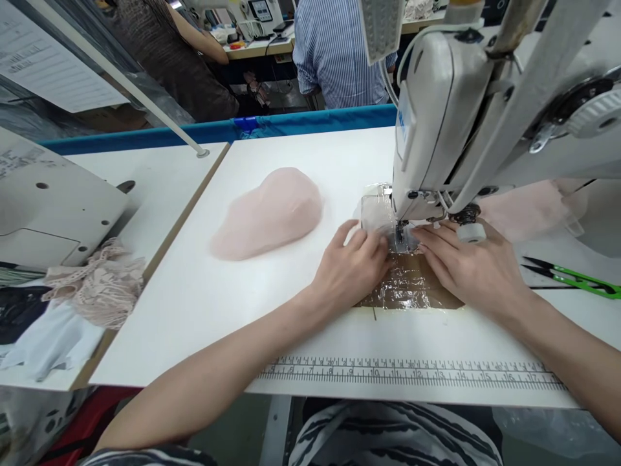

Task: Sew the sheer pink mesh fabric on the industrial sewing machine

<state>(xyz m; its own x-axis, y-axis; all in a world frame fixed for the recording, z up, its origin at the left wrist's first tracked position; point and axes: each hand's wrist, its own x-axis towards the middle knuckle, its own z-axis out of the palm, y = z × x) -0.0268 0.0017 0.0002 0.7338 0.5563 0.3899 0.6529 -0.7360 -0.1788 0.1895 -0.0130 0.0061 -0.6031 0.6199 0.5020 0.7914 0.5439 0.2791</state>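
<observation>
A white sewing machine (436, 123) stands at the right, its needle and presser foot low over the taped bed plate (410, 285). Just left of the foot, my left hand (356, 262) has its fingers bent and its fingertips down at small, pale, sheer material. On the other side of the foot, my right hand (468, 262) reaches in with its fingers nearly together and its fingertips beside the needle area. What lies under my fingers is too small to make out. A pink cup-shaped fabric piece (274, 213) lies on the white table, left of my left hand.
Green-handled snips (577, 279) and more pink fabric (528, 210) lie at the right. A printed ruler (398, 372) runs along the table's front edge. Bundled beige cords (109, 285) sit at the left beside another machine (53, 200). Two people are beyond the blue cloth edge (315, 120).
</observation>
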